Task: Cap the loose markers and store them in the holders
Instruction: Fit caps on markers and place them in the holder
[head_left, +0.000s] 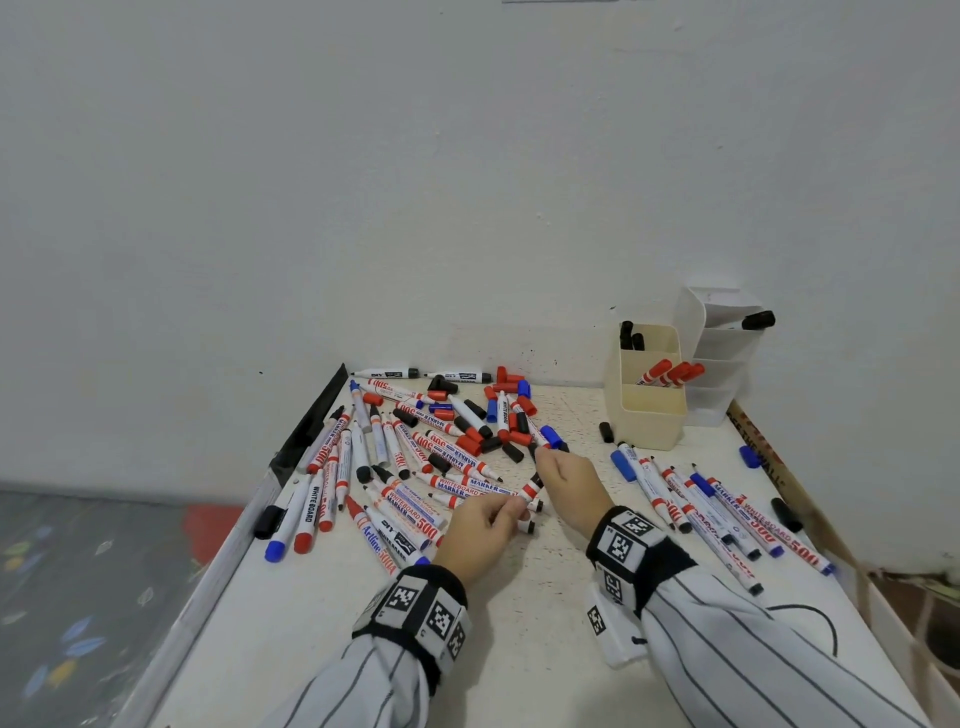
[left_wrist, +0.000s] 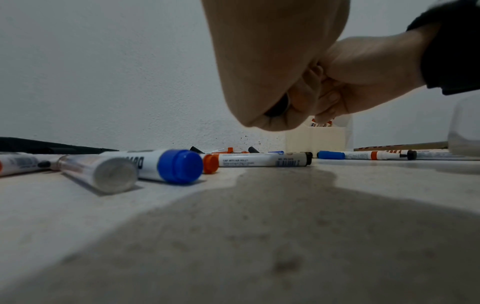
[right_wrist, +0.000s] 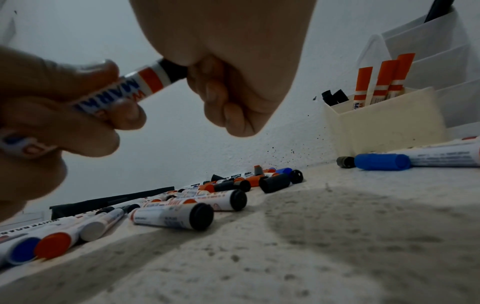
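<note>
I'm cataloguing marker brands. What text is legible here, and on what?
"WHITEBOARD MARKER": white marker barrel with red band in the pile.
"500": white marker barrel with red print on the right.
"Artline": white marker with blue cap near the left hand.
Finer print: unreadable.

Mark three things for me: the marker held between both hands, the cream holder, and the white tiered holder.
held marker (right_wrist: 153, 79): right wrist view, on its orange band near the black end.
cream holder (head_left: 652, 421): head view, on its front wall.
white tiered holder (head_left: 719, 340): head view, on an upper tier's front wall.
</note>
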